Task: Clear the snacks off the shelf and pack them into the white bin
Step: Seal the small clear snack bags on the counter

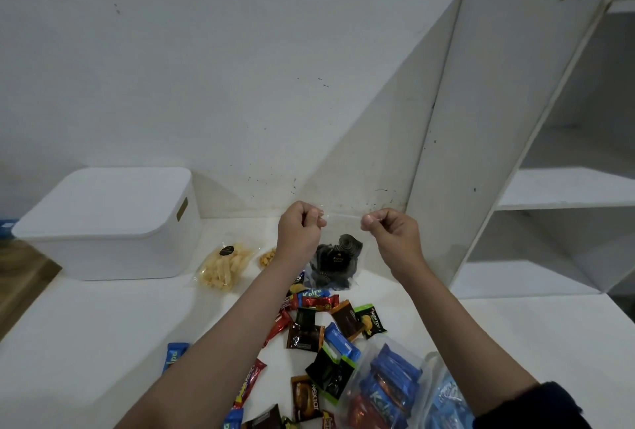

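A clear bag (335,262) of dark round snacks is hanging at mid-frame, pinched by its top edge between both hands, so its long axis is running top to bottom and its load is sagging low, just above the tabletop (86,318). The left hand (298,227) is gripping the top left corner, fingers (318,217) clamped together on the plastic; the right hand (393,233) is doing the same at the top right corner. The strip of bag mouth is stretching level between them.

The white bin (110,222) is sitting at the left of the frame, well apart from the bag, and its lid appears to be on, so I judge it will need opening before anything goes in. The left hand is the nearer one to it. Between bag and bin a pack of pale sticks (226,265) is lying on the tabletop, with another small yellowish pack (268,257) beside it.

Below the hands, loose wrapped snacks (309,329) are spreading toward the bottom edge. The shelf (563,188) is standing at the right, its visible compartments looking bare.
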The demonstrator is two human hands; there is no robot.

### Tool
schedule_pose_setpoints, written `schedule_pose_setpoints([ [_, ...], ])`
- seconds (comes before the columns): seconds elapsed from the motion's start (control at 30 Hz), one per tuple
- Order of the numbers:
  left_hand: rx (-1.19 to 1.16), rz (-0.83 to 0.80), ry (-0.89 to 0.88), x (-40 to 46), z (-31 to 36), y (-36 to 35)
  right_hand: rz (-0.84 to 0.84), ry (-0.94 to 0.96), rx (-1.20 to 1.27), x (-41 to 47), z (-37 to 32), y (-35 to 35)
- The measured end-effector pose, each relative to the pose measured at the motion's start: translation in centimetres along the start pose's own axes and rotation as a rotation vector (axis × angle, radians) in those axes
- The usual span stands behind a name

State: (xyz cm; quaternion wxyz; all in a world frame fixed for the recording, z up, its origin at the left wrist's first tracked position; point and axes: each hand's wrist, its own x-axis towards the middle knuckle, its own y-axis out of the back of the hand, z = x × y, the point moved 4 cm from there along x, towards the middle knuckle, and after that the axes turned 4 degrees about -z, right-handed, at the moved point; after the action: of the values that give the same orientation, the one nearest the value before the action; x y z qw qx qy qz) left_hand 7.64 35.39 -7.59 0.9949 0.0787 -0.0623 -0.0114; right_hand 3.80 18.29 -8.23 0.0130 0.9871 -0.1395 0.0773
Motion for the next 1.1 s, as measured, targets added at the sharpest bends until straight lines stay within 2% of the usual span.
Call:
schedule_pose_setpoints([
  [0.27,-0.086,-0.007,-0.011,-2.4,1.3,-0.5,0.0,0.026,0.033,-1.8,-0.9,0.9],
  [0.37,-0.176,-0.092,0.031,-3.5,1.6,-0.6,0.007,0.011,0.128,-2.5,-1.1,1.5],
  [0.47,-0.145,-0.17,0.017,-4.5,1.8,-0.9,-0.016,-0.002,0.15,-3.4,-1.1,1.8],
  [0.8,-0.102,-0.064,-0.081,-6.4,2.7,-1.3,-0.103,-0.023,0.191,-5.2,-1.5,2.3],
  [1.0,-0.073,-0.01,-0.14,-7.1,3.2,-0.8,-0.236,0.052,0.151,-5.6,-2.6,1.9],
  [1.1,-0.099,-0.032,-0.134,-7.4,3.3,-1.1,-0.229,0.074,0.143,-5.7,-2.9,1.7],
])
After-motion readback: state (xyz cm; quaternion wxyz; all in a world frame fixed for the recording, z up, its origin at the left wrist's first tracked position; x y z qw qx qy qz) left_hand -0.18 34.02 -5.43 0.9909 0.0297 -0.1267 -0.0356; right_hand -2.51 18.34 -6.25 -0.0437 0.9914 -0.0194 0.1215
